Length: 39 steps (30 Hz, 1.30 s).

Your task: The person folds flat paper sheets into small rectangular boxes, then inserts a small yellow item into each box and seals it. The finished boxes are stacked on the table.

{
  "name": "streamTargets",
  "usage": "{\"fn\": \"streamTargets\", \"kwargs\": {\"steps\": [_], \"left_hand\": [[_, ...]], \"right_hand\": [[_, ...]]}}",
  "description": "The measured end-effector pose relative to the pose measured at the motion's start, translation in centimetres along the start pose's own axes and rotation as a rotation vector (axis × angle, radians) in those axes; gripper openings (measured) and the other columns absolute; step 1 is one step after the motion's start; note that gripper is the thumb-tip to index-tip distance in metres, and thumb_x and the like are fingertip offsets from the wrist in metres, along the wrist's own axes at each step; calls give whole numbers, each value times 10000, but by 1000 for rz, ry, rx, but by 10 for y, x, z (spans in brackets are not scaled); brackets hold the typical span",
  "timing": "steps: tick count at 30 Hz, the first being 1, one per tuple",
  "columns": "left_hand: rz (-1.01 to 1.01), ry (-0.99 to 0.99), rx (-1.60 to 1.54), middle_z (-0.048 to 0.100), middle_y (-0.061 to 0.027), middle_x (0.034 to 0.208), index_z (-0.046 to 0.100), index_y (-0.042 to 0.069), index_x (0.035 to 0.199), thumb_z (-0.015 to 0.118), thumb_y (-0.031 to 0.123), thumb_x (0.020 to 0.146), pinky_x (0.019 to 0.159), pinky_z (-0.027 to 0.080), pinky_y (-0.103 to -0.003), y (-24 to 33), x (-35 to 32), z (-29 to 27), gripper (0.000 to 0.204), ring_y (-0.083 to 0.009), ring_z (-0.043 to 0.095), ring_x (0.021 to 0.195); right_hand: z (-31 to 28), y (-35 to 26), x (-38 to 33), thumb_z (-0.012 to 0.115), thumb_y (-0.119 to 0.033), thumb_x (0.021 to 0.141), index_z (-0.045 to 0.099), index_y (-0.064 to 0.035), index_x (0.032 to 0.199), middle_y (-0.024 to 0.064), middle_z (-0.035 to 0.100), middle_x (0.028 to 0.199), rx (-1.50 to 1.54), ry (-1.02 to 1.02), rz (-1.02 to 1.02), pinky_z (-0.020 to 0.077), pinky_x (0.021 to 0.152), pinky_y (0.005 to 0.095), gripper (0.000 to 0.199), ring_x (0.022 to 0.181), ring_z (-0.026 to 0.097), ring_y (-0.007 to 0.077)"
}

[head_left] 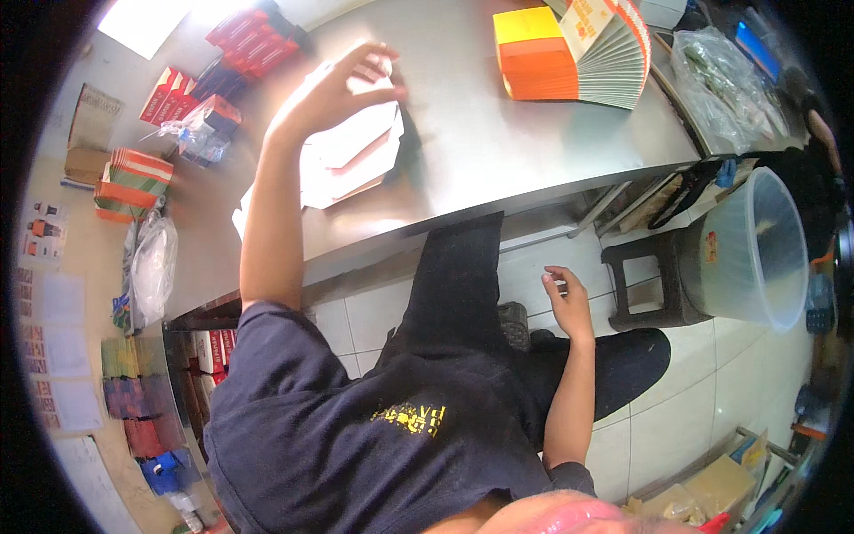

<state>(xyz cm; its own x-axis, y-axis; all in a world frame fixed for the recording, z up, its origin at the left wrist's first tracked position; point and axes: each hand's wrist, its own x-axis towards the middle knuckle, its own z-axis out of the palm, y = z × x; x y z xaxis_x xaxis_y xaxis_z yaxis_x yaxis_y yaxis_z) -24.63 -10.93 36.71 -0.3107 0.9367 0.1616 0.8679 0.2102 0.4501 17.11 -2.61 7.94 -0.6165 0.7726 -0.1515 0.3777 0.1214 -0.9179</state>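
On the steel table lies a loose stack of white folded card pieces (360,165), fanned unevenly. My left hand (331,93) reaches over the far end of this stack, its thumb and fingers apart. White card shows in the gap between them, and I see no grip on it. My right hand (570,307) is off the table, held low above the floor beside my leg. Its fingers are loosely bent and apart, with nothing in them.
An orange and yellow block of cartons (534,62) stands at the far right of the steel table (498,160). Red and blue boxes (253,44) line its left side, with a clear plastic bag (153,267) nearer. A translucent bin (747,249) stands by a dark stool (645,276).
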Motion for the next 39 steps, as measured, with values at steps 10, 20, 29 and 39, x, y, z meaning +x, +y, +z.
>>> {"fn": "streamTargets", "kwargs": {"steps": [10,20,29,39], "left_hand": [[-226,-185,93,639,-84,1326,654,110,1305,774,327,868,1075,433,-370,-70,-40,24,503,-205,580,1224],[-123,-55,18,684,-42,1084,703,154,1244,840,302,793,916,507,-332,-83,-35,30,494,-167,617,1052],[-110,-107,-130,682,-49,1172,680,122,1279,819,297,826,968,492,-333,-97,-34,24,505,-159,606,1081],[-254,70,277,723,-110,1108,702,98,1196,655,203,938,925,511,-363,-65,-45,24,283,-262,676,1013]], "right_hand": [[8,2,2,670,-330,970,675,-27,1186,145,703,1073,7,-57,25,533,720,328,372,851,670,214],[5,10,0,659,-340,972,682,-16,1173,152,708,1073,17,-41,66,532,740,334,382,846,672,224],[9,11,2,649,-344,978,684,-19,1169,166,709,1077,-27,-75,58,536,760,344,378,859,684,238],[6,10,1,643,-358,979,676,-14,1175,158,716,1073,-33,-81,76,539,776,354,397,876,690,252]]}}
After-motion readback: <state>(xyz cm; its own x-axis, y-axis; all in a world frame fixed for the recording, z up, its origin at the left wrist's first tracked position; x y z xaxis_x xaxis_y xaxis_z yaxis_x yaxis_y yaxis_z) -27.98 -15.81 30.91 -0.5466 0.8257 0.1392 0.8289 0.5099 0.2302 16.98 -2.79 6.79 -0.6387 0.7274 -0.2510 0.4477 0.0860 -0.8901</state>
